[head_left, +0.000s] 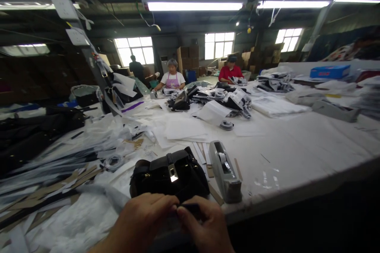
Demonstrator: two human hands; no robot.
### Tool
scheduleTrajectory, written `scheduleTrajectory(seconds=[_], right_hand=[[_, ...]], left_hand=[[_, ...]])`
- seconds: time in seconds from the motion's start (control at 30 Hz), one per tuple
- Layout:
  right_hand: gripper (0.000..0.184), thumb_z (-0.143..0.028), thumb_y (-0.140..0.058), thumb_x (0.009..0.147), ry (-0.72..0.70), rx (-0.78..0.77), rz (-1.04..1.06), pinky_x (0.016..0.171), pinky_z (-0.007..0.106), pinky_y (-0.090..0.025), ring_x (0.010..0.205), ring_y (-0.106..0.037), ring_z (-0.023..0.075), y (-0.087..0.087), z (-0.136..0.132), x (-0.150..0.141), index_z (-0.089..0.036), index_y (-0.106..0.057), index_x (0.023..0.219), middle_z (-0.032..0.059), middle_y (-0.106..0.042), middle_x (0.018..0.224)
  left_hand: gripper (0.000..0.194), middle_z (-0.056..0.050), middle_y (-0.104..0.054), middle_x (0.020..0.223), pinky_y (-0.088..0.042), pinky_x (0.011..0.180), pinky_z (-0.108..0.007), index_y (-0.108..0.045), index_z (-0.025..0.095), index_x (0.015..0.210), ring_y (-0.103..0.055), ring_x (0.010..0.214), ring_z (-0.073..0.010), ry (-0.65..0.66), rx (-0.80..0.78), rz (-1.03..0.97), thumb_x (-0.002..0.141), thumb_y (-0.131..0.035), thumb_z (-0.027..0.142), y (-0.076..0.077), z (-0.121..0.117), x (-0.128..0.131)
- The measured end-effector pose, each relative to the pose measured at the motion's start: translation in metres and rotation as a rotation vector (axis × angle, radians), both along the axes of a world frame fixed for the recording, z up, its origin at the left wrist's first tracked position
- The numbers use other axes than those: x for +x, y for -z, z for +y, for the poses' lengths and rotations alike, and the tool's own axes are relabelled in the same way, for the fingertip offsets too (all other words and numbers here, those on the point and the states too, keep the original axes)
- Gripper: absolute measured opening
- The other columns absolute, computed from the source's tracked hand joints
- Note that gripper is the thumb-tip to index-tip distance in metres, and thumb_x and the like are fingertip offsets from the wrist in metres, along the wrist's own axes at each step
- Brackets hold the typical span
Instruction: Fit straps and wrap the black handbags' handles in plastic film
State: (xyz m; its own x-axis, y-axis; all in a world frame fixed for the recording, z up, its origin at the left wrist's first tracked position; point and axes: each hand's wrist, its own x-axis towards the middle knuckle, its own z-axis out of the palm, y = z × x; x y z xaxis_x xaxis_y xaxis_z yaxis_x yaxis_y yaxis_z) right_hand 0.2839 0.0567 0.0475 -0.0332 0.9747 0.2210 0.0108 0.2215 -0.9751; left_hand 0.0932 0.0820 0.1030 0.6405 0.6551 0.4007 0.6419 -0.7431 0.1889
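A: What's the bag (190, 174) look like?
B: Black, slightly shiny, soft-sided. Flap (157, 162) over the top, strap down the middle to a bright metal clasp (173, 174). Sits on the bench (303, 142) close to the near edge, clasp towards the wearer.

A: Hands?
B: Just in front of the bag, fingertips together. Right hand (209, 223) pinches a small dark piece (192, 207) between thumb and forefinger. Left hand (145, 215) has its fingers closed in at the piece's left end; can't tell if it grips too.

A: Room to move?
B: Tight right beside the bag: tape dispenser (225, 174) on the right, card strips (209, 170) in between. Past the dispenser, a wide bare stretch, front edge slanting up and away. Left of the bag is cluttered: white film (83, 217), then scrap strips (56, 193). Behind it, white sheets (185, 128), then a heap of goods (213, 97).

A: Anything unclear?
B: Hands cover the bag's lower front and the bench edge before it. Piece mostly behind fingers, can't say what it is. Left thumb not visible. Forearms cut off by the bottom of the view. Below the bench, right of the bag, too dark to read.
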Motion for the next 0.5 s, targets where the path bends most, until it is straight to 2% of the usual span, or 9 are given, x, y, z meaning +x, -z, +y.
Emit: scheduleTrajectory(seconds=[0.1, 0.17, 0.2, 0.27, 0.3, 0.37, 0.5], right_hand=[[0.035, -0.048, -0.065, 0.088, -0.037, -0.019, 0.056, 0.052, 0.025, -0.046, 0.055, -0.064, 0.0177, -0.010, 0.013, 0.001, -0.018, -0.071, 0.071, 0.0030, -0.069, 0.062], [0.039, -0.050, -0.056, 0.093, 0.036, -0.013, 0.099, 0.054, 0.026, -0.049, 0.057, -0.067, 0.0183, -0.012, 0.028, 0.012, -0.018, -0.071, 0.077, 0.0034, -0.070, 0.066], [0.037, -0.049, -0.053, 0.095, 0.101, 0.018, 0.085, 0.060, 0.028, -0.052, 0.063, -0.069, 0.0196, -0.012, 0.037, 0.018, -0.019, -0.072, 0.085, 0.0045, -0.073, 0.073], [0.030, -0.042, -0.051, 0.097, 0.223, 0.118, -0.053, 0.081, 0.034, -0.054, 0.088, -0.070, 0.0235, -0.009, 0.057, 0.028, -0.020, -0.071, 0.103, 0.0074, -0.074, 0.095], [0.027, -0.038, -0.053, 0.096, 0.245, 0.165, -0.150, 0.092, 0.037, -0.050, 0.101, -0.067, 0.0252, -0.007, 0.067, 0.031, -0.021, -0.069, 0.110, 0.0086, -0.073, 0.106], [0.027, -0.028, -0.056, 0.093, 0.216, 0.220, -0.304, 0.101, 0.042, -0.044, 0.113, -0.061, 0.0271, -0.003, 0.085, 0.034, -0.021, -0.068, 0.115, 0.0098, -0.070, 0.117], [0.026, -0.017, -0.063, 0.085, 0.126, 0.243, -0.388, 0.092, 0.038, -0.049, 0.101, -0.064, 0.0248, 0.001, 0.105, 0.031, -0.024, -0.073, 0.108, 0.0068, -0.072, 0.104]], left_hand=[[0.028, -0.001, -0.078, 0.090, -0.055, 0.068, -0.019, -0.068, 0.025, 0.102, -0.074, 0.076, -0.0150, -0.043, -0.159, -0.079, 0.099, -0.041, 0.027, -0.018, 0.007, 0.013], [0.026, 0.000, -0.077, 0.096, -0.054, 0.074, -0.019, -0.067, 0.025, 0.107, -0.072, 0.083, -0.0153, -0.103, -0.215, -0.160, 0.098, -0.043, 0.029, -0.034, 0.016, 0.014], [0.025, 0.000, -0.076, 0.097, -0.053, 0.076, -0.021, -0.067, 0.026, 0.110, -0.071, 0.086, -0.0161, -0.144, -0.220, -0.194, 0.098, -0.045, 0.031, -0.042, 0.023, 0.013], [0.027, -0.001, -0.075, 0.098, -0.052, 0.079, -0.024, -0.067, 0.026, 0.115, -0.070, 0.087, -0.0174, -0.184, -0.208, -0.229, 0.097, -0.050, 0.036, -0.059, 0.037, 0.012], [0.029, -0.002, -0.074, 0.098, -0.051, 0.081, -0.024, -0.068, 0.026, 0.117, -0.069, 0.088, -0.0178, -0.169, -0.204, -0.230, 0.096, -0.052, 0.037, -0.067, 0.045, 0.013], [0.030, -0.002, -0.072, 0.100, -0.050, 0.082, -0.025, -0.070, 0.027, 0.117, -0.068, 0.090, -0.0181, -0.095, -0.197, -0.211, 0.093, -0.057, 0.039, -0.078, 0.061, 0.015], [0.032, -0.002, -0.072, 0.103, -0.048, 0.080, -0.024, -0.072, 0.032, 0.116, -0.068, 0.090, -0.0188, -0.007, -0.237, -0.082, 0.088, -0.064, 0.044, -0.085, 0.084, 0.027]])
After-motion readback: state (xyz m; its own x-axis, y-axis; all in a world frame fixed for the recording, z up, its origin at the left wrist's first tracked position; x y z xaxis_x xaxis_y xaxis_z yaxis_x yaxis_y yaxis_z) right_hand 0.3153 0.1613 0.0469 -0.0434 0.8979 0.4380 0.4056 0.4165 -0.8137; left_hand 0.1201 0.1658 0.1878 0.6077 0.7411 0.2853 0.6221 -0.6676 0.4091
